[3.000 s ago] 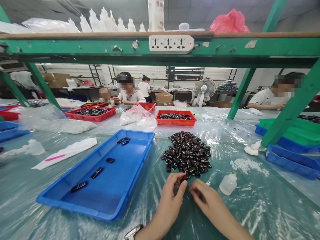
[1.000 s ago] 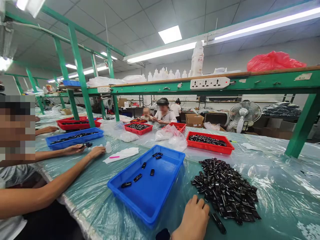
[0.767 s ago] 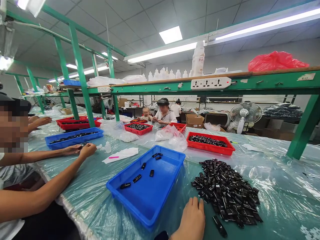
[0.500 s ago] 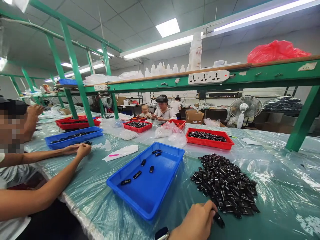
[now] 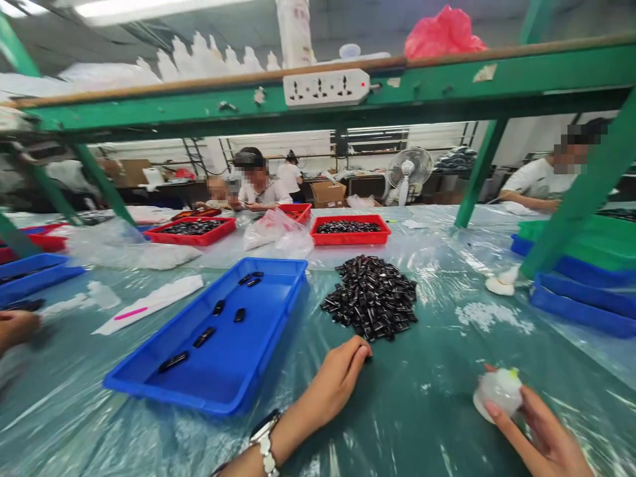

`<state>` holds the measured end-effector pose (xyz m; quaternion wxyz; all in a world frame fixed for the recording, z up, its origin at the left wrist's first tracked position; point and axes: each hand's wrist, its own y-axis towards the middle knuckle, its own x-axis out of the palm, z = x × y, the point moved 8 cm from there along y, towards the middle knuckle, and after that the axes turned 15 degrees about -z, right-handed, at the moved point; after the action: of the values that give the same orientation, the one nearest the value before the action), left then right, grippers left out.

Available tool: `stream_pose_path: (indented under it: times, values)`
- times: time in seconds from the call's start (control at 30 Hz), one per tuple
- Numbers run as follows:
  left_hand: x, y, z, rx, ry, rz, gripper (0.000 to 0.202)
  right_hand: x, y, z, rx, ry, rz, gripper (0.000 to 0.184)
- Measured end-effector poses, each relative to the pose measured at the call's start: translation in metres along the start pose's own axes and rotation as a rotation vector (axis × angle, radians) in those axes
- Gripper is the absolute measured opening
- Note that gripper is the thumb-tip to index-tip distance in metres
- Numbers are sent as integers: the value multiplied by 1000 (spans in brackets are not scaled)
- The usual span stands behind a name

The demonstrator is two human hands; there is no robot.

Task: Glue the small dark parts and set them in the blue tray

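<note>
My left hand [image 5: 342, 372] is closed just in front of a heap of small black plastic pieces [image 5: 372, 295]. A dark bit of one black piece [image 5: 368, 358] shows at its fingertips, mostly hidden by the fingers. At the lower right, my right hand [image 5: 539, 424] grips a small translucent white plastic bottle [image 5: 497, 392] with a yellow-green tip, held between thumb and fingers. Left of the heap lies a blue tray [image 5: 223, 361] with several black pieces in it, such as one [image 5: 173, 362] near its front left corner.
Red trays of black pieces [image 5: 350, 236] stand behind the heap. White bits [image 5: 491, 317] lie scattered on the right, near stacked blue trays [image 5: 581, 308] and a green post [image 5: 586, 192]. A pink pen [image 5: 131, 313] rests on white paper. A co-worker's hand [image 5: 17, 328] is at far left.
The view has swung right. My right hand has come into view with the white bottle. The black piece, plainly seen before in my left hand, is now mostly hidden by its fingers.
</note>
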<state>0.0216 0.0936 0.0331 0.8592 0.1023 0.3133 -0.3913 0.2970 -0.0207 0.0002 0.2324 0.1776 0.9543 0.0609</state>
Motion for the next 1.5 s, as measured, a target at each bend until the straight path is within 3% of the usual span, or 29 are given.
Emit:
stream_pose_path:
  times: [0.13,0.27,0.37,0.43,0.53,0.63,0.9,1.13,1.37,1.5]
  values:
    - [18,0,10,60,39,-181,40,2,4,-21,-81,71,-24,50]
    - [33,-1,11,54,99,-286,40,3,-18,-22,4,98,72,52]
    - [35,-2,12,48,95,-329,40,17,-43,-30,111,225,142,49]
    - [33,-3,12,42,81,-330,39,32,-53,-36,169,314,124,44]
    - [26,-4,14,47,51,-282,44,44,-55,-45,124,297,62,35]
    - [23,-3,15,56,4,-255,47,41,-50,-45,54,207,18,27]
    - [26,-4,26,193,-81,-278,25,44,-42,-55,-84,21,-152,24]
    - [28,-8,31,233,-73,-286,23,49,-42,-60,-94,-21,-193,24]
    - [29,-8,33,253,-11,-280,26,48,-50,-55,95,184,-48,24]
    - [30,-9,36,270,74,-274,29,52,-51,-52,145,146,-119,31]
